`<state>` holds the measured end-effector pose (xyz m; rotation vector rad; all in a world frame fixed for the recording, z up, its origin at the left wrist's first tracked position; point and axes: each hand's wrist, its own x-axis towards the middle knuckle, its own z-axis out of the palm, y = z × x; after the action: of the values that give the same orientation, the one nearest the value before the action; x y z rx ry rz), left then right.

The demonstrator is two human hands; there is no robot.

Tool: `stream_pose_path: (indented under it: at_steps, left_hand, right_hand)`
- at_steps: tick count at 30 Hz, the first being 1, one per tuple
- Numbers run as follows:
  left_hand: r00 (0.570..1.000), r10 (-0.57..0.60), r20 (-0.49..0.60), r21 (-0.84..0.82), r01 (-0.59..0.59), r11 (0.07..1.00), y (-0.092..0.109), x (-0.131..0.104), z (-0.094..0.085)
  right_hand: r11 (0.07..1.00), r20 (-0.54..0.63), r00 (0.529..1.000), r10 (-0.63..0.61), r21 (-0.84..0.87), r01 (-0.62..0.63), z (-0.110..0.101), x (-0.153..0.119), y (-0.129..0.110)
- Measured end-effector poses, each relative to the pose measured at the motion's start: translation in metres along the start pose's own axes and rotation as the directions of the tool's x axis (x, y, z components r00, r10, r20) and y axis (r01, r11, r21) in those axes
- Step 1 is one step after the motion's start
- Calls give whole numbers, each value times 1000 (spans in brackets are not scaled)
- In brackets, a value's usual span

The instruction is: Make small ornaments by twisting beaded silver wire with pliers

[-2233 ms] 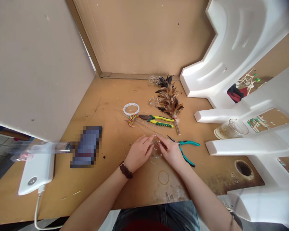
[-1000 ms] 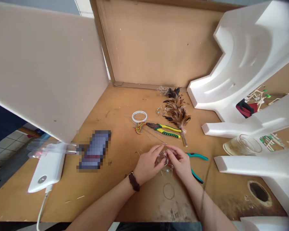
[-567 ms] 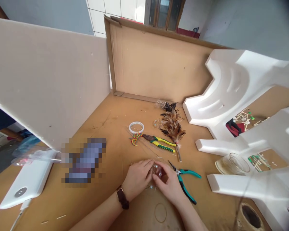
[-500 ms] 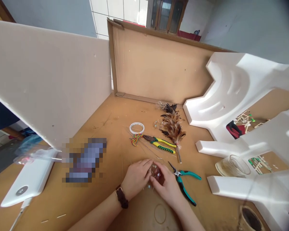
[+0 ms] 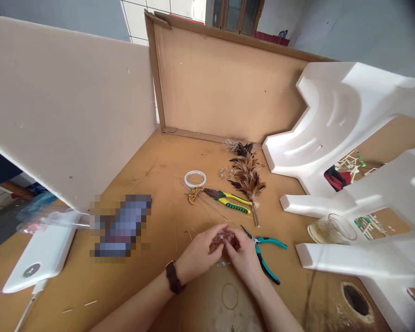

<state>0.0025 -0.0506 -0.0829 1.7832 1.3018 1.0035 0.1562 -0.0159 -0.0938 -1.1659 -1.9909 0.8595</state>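
Low in the centre, my left hand [image 5: 204,249], a dark strap on its wrist, and my right hand [image 5: 242,251] meet around a small piece of thin wire with clear beads [image 5: 222,237]. Fingers of both hands are curled in and pinch it from either side. A few more beads [image 5: 223,263] hang below the fingers. Teal-handled pliers [image 5: 268,253] lie open just right of my right hand. Beyond my hands are yellow-green pliers [image 5: 228,201], a white ring [image 5: 195,179] and a knot of coloured cords [image 5: 194,194].
A feather duster [image 5: 247,175] lies behind the pliers. At the right are a glass [image 5: 332,229] and large white foam pieces [image 5: 318,256]; a hole [image 5: 357,299] is near the lower right. To the left lie a blurred phone [image 5: 124,228] and a white device [image 5: 43,253] with a cable.
Both hands have turned slightly around the beaded wire, and the fingertips have shifted on it. The whole view has tilted a little, so the surroundings sit higher in the picture.
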Motion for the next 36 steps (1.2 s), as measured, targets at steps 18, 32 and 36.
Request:
stream_pose_path:
  at_steps: [18,32,36]
  left_hand:
    - [989,90,118,-20,-88,996,3,-1,-2]
    - [982,190,-19,185,-184,965,9,-2,-7]
    - [985,159,-74,126,-149,981,8,-2,-4]
  right_hand:
    - [745,132,975,177,630,-221,-15,2,-19]
    - [596,240,966,98,763,-250,-19,4,-12]
    - [550,232,966,113,795,-255,-22,6,-10]
